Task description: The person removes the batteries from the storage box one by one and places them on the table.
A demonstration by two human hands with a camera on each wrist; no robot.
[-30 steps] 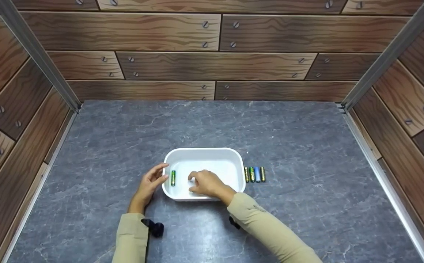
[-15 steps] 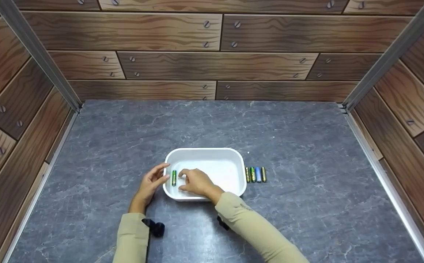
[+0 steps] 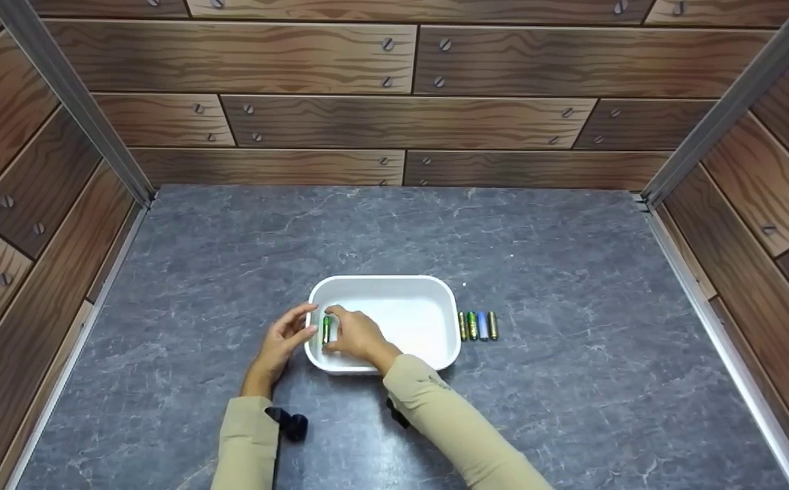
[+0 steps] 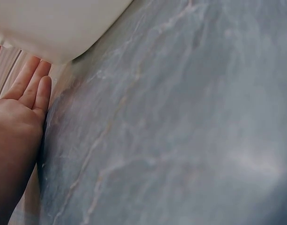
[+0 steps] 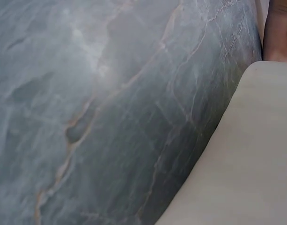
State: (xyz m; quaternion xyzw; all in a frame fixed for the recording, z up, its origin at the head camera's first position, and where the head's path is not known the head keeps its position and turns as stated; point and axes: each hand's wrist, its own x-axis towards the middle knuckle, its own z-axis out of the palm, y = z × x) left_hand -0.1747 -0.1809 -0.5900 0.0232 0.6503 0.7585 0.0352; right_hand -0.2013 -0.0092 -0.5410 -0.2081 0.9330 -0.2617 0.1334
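A white rectangular tray [image 3: 408,340] stands on the grey table. One green battery [image 3: 326,329] lies inside it by the left wall. My right hand [image 3: 360,335] reaches down into the tray with thumb and forefinger at the two ends of this battery; I cannot tell whether they grip it. My left hand [image 3: 283,344] touches the tray's left side, thumb and forefinger at the rim. In the left wrist view, the other fingers of the left hand [image 4: 24,108] extend straight beside the tray's outer wall [image 4: 54,28]. The tray wall [image 5: 241,154] hides my right hand in the right wrist view.
Several batteries stand in a row right against the tray's right side, including a green battery [image 3: 473,326] and a blue battery [image 3: 483,326]. Wood-patterned panels [image 3: 313,58] and metal posts [image 3: 88,109] enclose the marbled table [image 3: 571,272] at the back and sides.
My right hand has moved left across the tray to the green battery, its thumb and forefinger now at the ends. The left hand has stayed at the tray's left side.
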